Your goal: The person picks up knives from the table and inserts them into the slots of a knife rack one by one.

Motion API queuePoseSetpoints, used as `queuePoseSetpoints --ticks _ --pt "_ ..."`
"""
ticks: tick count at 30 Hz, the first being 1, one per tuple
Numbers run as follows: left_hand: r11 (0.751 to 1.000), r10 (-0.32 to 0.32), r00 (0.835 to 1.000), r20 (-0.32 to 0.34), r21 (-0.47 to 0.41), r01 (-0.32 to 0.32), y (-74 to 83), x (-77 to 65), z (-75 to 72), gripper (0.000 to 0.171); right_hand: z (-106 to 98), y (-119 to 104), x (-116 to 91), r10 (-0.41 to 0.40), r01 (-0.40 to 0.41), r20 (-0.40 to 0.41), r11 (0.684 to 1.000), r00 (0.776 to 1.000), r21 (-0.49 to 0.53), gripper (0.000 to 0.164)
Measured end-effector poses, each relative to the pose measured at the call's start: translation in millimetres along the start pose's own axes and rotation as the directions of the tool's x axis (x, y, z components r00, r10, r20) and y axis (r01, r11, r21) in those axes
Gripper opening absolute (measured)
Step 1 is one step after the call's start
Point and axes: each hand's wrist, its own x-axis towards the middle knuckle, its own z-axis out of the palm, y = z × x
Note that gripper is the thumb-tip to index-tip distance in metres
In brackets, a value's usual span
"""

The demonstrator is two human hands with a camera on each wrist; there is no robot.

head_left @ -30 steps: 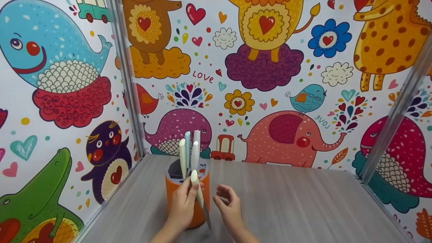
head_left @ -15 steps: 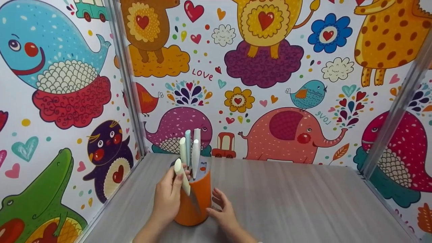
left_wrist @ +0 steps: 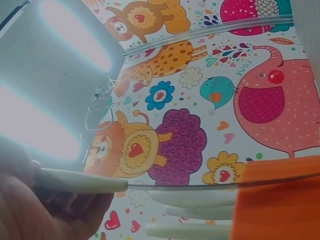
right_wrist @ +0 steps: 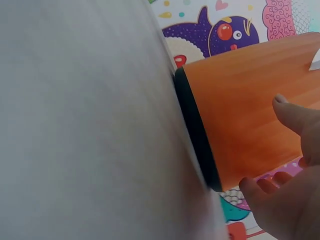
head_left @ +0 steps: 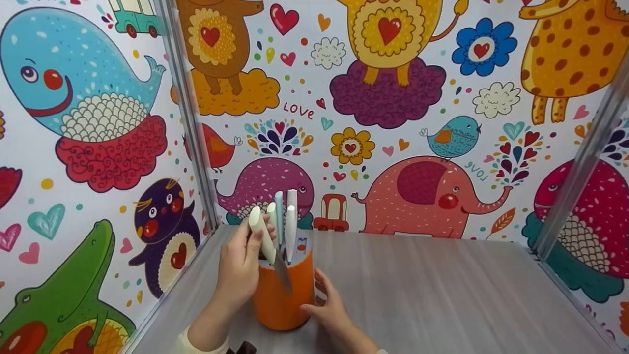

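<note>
My left hand (head_left: 238, 270) grips a knife (head_left: 262, 235) by its pale green handle, up at the top of the orange knife block (head_left: 284, 307). The blade slants down across the front of the block. In the left wrist view the knife handle (left_wrist: 82, 181) lies between thumb and fingers, its blade overlapping the orange wall. Several other knives (head_left: 291, 231) stand in the block with pale green, bluish and grey-white handles up. My right hand (head_left: 331, 302) is at the block's right side near the base, thumb and fingers spread apart in the right wrist view.
The block stands on a grey wood-grain table (head_left: 417, 285). Printed cartoon panels (head_left: 383, 147) wall in the back and sides, joined by metal corner strips (head_left: 189, 118). A small dark object (head_left: 242, 348) shows at the bottom edge by the left sleeve (head_left: 199, 341).
The left hand has moved left and then up with the knife, raising the blade over the block's front. My right hand has come in closer to the block's side.
</note>
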Motion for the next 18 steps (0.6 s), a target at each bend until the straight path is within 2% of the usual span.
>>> queuePoseSetpoints --ticks 4,8,13,18 --pt "0.999 0.032 0.999 -0.032 -0.011 -0.033 9.3 8.4 -5.0 0.031 7.1 -4.7 1.9 -0.038 0.037 -0.026 0.999 0.999 -0.039 0.102" --pt "0.996 0.08 0.995 -0.062 -0.031 -0.082 17.0 14.5 -7.1 0.03 12.7 -5.5 0.9 -0.039 0.035 -0.068 0.998 0.997 -0.06 0.107" --pt "0.986 0.148 0.979 -0.139 -0.053 -0.156 25.8 21.1 -11.0 0.03 16.8 -3.7 0.5 -0.041 0.035 -0.091 0.997 0.995 -0.064 0.109" --pt "0.985 0.158 0.97 -0.184 -0.036 -0.167 29.9 28.7 -14.2 0.03 19.6 -4.5 1.1 -0.04 0.033 -0.106 0.997 0.994 -0.071 0.109"
